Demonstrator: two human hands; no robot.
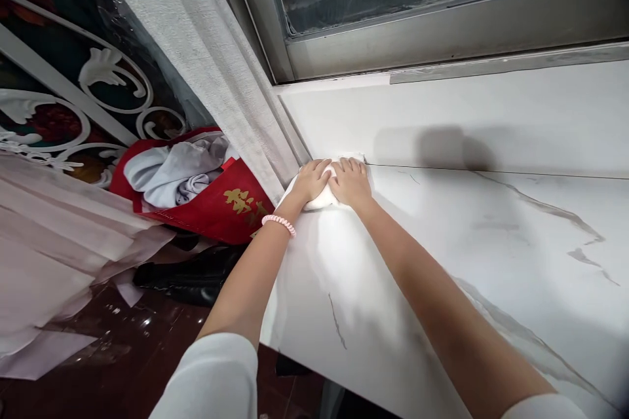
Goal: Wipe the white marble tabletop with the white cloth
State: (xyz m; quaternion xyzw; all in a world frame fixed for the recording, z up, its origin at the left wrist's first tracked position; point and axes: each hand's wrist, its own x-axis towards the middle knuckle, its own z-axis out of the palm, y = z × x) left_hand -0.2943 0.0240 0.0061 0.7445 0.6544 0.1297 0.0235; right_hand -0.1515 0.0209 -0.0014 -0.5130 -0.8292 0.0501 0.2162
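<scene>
Both my hands press down on a white cloth (322,200) at the far left corner of a white marble-patterned tabletop (334,294). My left hand (311,181) lies on the cloth's left part, fingers pointing away from me, with a pink coiled band round the wrist. Beside it, my right hand (352,183) rests on the cloth's right part with its fingers slightly spread. The hands are close together. Part of the cloth is hidden under the palms.
A pale curtain (211,59) hangs against the table's left edge. Left of it are a red bag (230,209) with light clothes (171,170) and a black item (187,275) on the floor. Behind the table stand a white wall ledge (344,111) and a metal-framed window (383,39).
</scene>
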